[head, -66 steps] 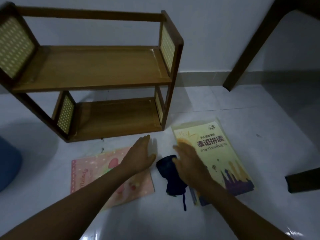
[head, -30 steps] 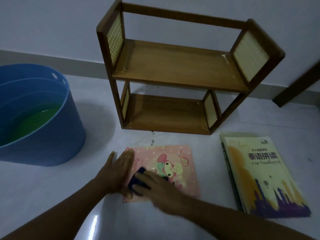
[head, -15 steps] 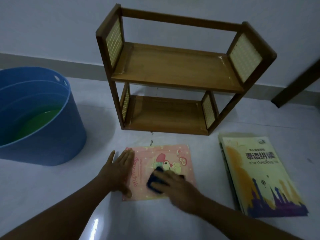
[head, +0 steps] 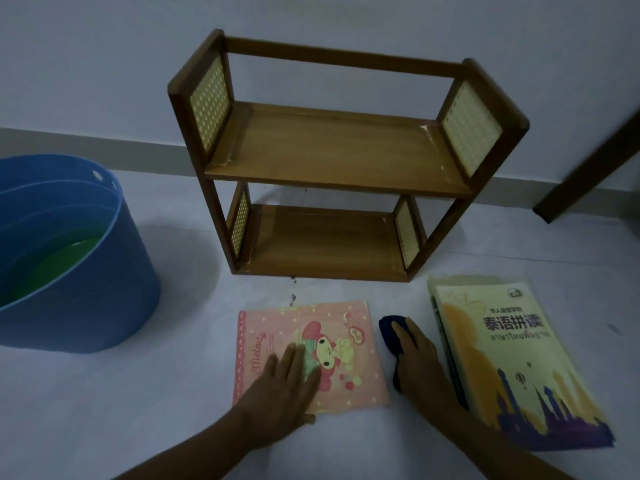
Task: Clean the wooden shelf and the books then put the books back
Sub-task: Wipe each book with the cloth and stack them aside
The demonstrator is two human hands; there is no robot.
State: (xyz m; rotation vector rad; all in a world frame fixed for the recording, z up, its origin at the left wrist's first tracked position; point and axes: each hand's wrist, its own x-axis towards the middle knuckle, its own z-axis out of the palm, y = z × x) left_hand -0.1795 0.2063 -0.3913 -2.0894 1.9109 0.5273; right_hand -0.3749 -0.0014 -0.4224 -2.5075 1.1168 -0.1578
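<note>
Wooden shelf (head: pixel 332 161) upright at twelve o'clock on the floor, both tiers bare. Pink book (head: pixel 311 355) flat on floor at six o'clock, pinned by left hand (head: pixel 284 386), fingers straight, nothing gripped. Right hand (head: pixel 415 351) at four o'clock, laid over dark blue cloth (head: pixel 389 332) just beside the pink book; grip closure not discernible. Yellow book (head: pixel 509 362) at three o'clock, atop others. Blue tub (head: pixel 69 271) at nine o'clock. Judged: pink book thin, light, flexible, glossy cover likely slippery; best lifted by spine edge, pinching at mid-length.
</note>
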